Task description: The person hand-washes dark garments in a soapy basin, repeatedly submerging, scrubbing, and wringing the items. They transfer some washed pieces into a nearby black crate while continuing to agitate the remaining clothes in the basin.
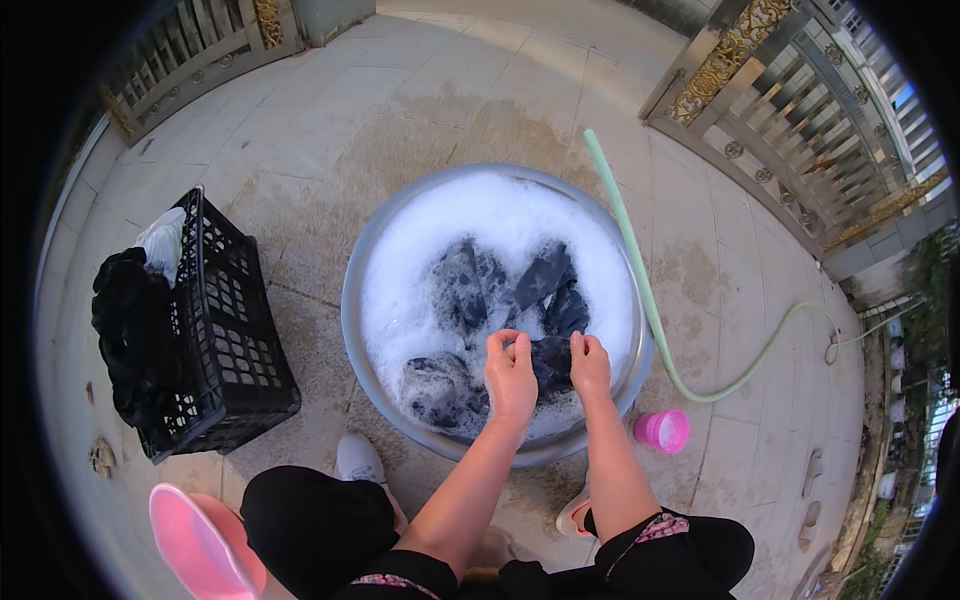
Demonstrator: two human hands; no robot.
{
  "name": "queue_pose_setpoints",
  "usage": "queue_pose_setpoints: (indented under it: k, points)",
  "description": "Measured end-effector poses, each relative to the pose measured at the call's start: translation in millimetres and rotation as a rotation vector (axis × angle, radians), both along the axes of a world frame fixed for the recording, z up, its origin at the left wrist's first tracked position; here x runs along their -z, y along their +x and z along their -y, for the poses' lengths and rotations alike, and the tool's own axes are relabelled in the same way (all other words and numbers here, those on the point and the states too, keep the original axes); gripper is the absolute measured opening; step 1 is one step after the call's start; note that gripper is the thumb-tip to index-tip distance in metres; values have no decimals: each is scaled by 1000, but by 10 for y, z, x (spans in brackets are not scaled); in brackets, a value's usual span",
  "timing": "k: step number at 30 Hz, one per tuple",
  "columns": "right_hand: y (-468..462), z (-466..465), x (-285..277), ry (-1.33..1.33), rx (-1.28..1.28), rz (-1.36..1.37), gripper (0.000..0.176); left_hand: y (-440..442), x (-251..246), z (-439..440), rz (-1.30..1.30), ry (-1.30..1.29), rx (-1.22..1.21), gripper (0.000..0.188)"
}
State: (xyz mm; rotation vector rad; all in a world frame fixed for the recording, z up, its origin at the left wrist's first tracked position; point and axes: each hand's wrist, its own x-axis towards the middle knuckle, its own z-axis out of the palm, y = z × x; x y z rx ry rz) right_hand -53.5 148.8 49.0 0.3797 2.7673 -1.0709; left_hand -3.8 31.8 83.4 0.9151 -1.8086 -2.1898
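Observation:
A large round metal basin (360, 382) stands on the paved ground before me, full of thick white suds (487, 202). Dark wet cloth (551, 360) is stretched between my hands over the near part of the basin. My left hand (512, 375) pinches one end of it, and my right hand (591, 366) grips the other between thumb and fingers. More dark fabric (544, 277) pokes out of the foam just beyond them. Soaked dark cloth (439, 386) bulges up at the near left, partly coated in suds. What lies under the foam is hidden.
A black plastic crate (240, 330) holding dark clothes (135, 337) and a white cloth (163, 244) is at the left. A pink basin (199, 540) sits nearer me. On the right are a green hose (637, 270) and a pink cup (661, 431). Metal gates (795, 127) stand beyond.

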Motion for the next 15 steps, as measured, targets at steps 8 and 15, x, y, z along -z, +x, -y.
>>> queue_pose_setpoints:
  k: [8,15]
  points:
    - [87,-422,-337,-772,130,521,38,390,-23,-553,-376,-147,523,17]
    - [127,-323,-495,-934,303,9,35,341,73,-120,-507,-422,362,33]
